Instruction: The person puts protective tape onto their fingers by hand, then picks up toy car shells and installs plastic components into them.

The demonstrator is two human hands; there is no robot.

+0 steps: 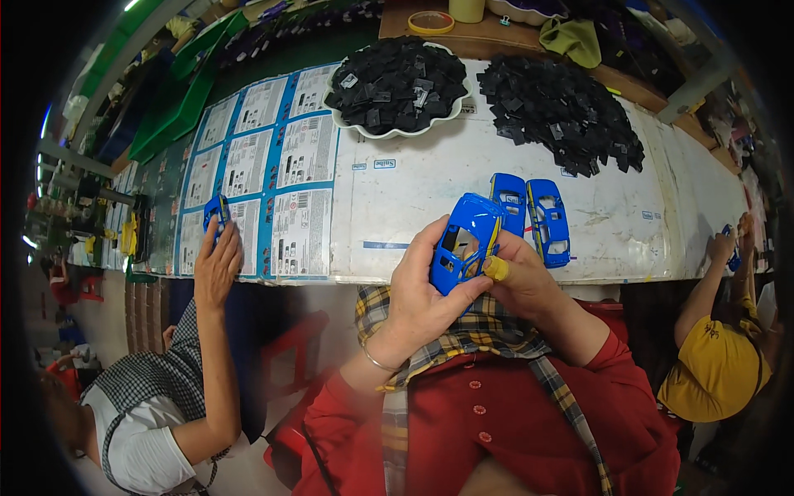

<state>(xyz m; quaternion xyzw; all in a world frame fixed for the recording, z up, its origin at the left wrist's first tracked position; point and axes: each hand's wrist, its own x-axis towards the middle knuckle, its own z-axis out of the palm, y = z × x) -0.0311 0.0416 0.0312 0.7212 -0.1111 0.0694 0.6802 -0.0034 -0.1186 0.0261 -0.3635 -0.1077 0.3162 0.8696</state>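
Note:
Over the table's near edge I hold a blue toy car body (470, 217) tilted up, its window openings showing. My left hand (418, 285) is closed around its left side and lower end. Against its right side, my right hand (533, 281) is closed too, with a yellow wrap (496, 268) on one digit; some of its fingers are hidden behind the body. Just beyond lie two more blue car bodies, one (510, 217) partly covered by the held one and another (548, 223) beside it.
A scalloped white bowl (451, 118) heaped with black plastic pieces (389, 83) stands at the far side. Right of it lies a loose pile of similar black pieces (554, 112). At left, a co-worker's hand (217, 256) touches a blue car over printed sheets (302, 157). Another person (715, 364) works at right.

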